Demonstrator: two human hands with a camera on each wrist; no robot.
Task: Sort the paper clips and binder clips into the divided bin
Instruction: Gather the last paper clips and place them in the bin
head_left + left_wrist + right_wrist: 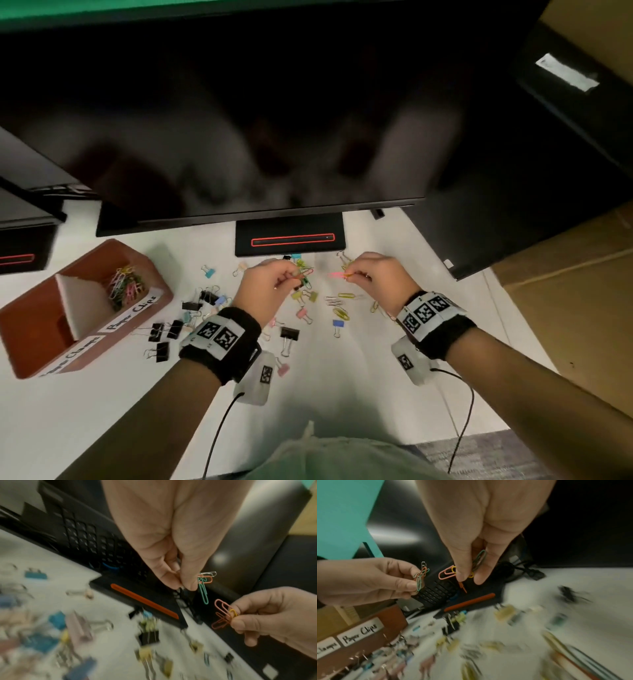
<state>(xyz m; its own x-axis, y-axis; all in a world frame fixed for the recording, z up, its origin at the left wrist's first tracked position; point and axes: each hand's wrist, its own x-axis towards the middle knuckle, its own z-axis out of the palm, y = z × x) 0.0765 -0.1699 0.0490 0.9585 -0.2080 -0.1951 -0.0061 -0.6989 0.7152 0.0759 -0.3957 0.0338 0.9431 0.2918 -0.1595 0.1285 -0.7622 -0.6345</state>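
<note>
Two hands work above a white desk (342, 394) in the head view, under a dark monitor (239, 120) whose black stand base (289, 236) carries a red-outlined slot. Left of that base sits the brown divided bin (30, 329); its far compartment, behind a label reading "Paper Clips", holds a heap of coloured paper clips (125, 284), while the near compartment shows only bare floor. In front of the base, loose binder clips (289, 334) in black, blue, pink and yellow lie scattered with more paper clips. Cardboard shows right of the base, beyond the desk edge. The left hand (265, 289) and right hand (375, 279) are raised just in front of the base, slightly apart, each wrist wrapped in a black band with printed markers.

The left wrist view shows what the head view blurs: the left hand (171, 545) pinches a small bunch of clips (205, 584) between thumb and fingertips, a green one hanging lowest with orange and silver ones above. To the right of the base's orange strip, the right hand (267, 616) pinches pink, orange and yellow clips (224, 614). The desk here is smeared with blur.

The right wrist view alone shows a green clip (479, 559) tucked between the right hand's (484, 524) fingers, alongside the pink and yellow ones pinched at the thumb tip. The left hand (368, 578) grips its bunch left of the base, above the bin's label (359, 630).
</note>
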